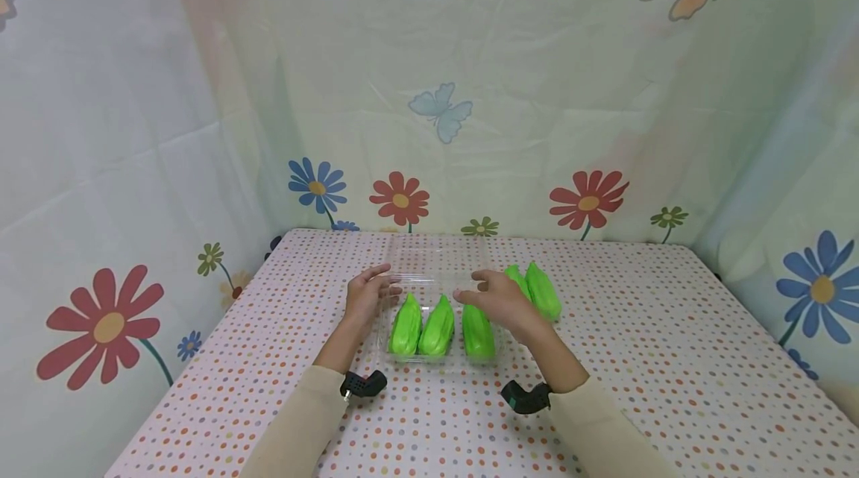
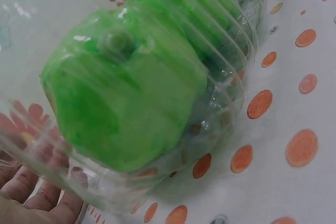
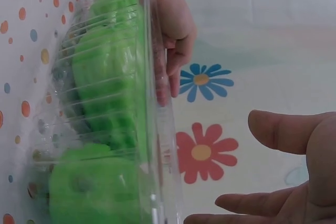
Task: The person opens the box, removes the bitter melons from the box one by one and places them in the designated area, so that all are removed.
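1. While I am watching through the head camera, the left hand [image 1: 365, 295] is lying at the left side of a clear plastic box [image 1: 450, 360], its fingers relaxed and grasping nothing; whether they are touching the plastic, I cannot tell.
2. The right hand [image 1: 499, 299] is hovering by the box's right end, released, and my right wrist view is showing its thumb spreading well away from the fingers.
3. Three ridged green pieces are sitting in the box: the left piece [image 1: 406, 325] and the middle piece [image 1: 438, 326] are lying side by side, while the right piece [image 1: 479, 332] is resting beyond a gap, partly under the right hand.
4. Their narrow tips are pointing toward the far side, where I am seeing the clear lid [image 1: 436, 258] standing open; its tilt I cannot judge.
5. Outside, to the right of the box, two more green pieces [image 1: 544, 291] are lying close together on the dotted cloth [image 1: 671, 359], one being partly hidden behind the right hand.
6. Behind the table, a pale backdrop [image 1: 537, 53] is hanging, showing printed flowers and butterflies.
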The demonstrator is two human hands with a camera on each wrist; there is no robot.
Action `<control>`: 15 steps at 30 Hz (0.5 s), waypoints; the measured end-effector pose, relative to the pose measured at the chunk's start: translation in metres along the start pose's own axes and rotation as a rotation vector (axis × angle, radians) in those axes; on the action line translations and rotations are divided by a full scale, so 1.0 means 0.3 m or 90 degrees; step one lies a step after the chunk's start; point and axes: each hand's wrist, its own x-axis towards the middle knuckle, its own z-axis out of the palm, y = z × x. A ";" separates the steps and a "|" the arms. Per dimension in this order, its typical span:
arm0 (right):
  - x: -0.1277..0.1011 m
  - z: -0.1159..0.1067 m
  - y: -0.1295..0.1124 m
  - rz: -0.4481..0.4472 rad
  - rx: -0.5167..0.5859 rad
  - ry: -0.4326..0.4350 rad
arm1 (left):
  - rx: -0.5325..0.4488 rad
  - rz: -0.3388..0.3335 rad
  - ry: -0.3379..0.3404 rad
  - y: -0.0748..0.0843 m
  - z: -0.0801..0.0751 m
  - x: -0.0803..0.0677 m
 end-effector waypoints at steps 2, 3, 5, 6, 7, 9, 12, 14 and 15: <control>-0.001 0.010 0.001 0.002 -0.006 0.000 | -0.001 0.000 -0.001 0.000 0.000 0.000; -0.002 0.014 0.001 0.003 -0.010 0.002 | -0.002 0.000 -0.003 -0.001 0.000 0.001; -0.001 0.022 0.003 0.000 -0.023 0.004 | -0.002 0.001 -0.006 -0.001 0.000 0.000; -0.001 0.025 0.003 -0.004 -0.032 0.003 | -0.002 0.001 -0.007 -0.001 0.000 0.000; 0.000 0.028 0.004 -0.006 -0.037 0.002 | -0.002 0.002 -0.007 -0.001 -0.001 -0.001; 0.002 0.034 0.005 -0.013 -0.054 0.000 | 0.000 0.003 -0.007 -0.002 -0.001 -0.001; 0.002 0.042 0.006 -0.025 -0.082 -0.004 | 0.001 0.003 -0.004 -0.004 -0.002 0.000; 0.003 0.050 0.007 -0.034 -0.113 -0.004 | 0.001 0.004 -0.004 -0.004 -0.002 0.000; 0.003 0.054 0.008 -0.039 -0.130 -0.003 | 0.001 0.004 -0.004 -0.003 -0.001 -0.001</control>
